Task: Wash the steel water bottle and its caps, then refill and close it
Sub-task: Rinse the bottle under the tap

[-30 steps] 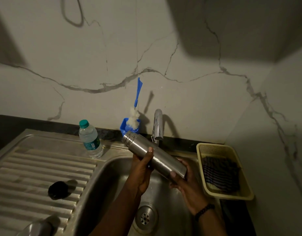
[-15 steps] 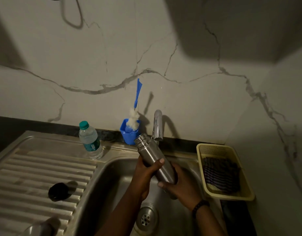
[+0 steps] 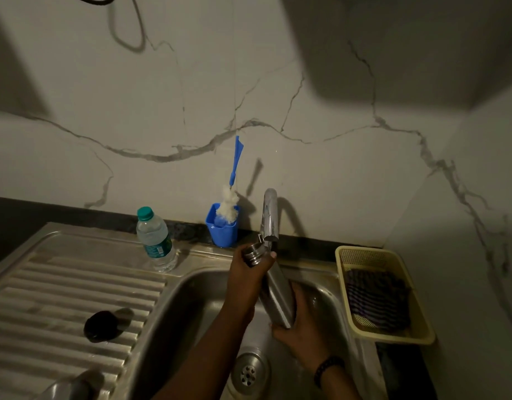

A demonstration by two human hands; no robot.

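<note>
The steel water bottle is held nearly upright over the sink basin, its open threaded mouth right under the tap spout. My left hand grips the bottle just below the neck. Around the bottle's base curls my right hand, which wears a dark bead bracelet. A black cap lies on the ribbed drainboard at the left. A steel cap shows at the bottom left edge, partly cut off.
A plastic water bottle with a green cap stands at the back of the drainboard. A blue holder with a bottle brush sits beside the tap. At the right, a yellow basket holds a striped cloth. The sink drain lies below my hands.
The bottle swung from a slanted position to nearly upright, and its mouth moved right under the tap spout. My left hand slid up to the neck; my right stayed at the base.
</note>
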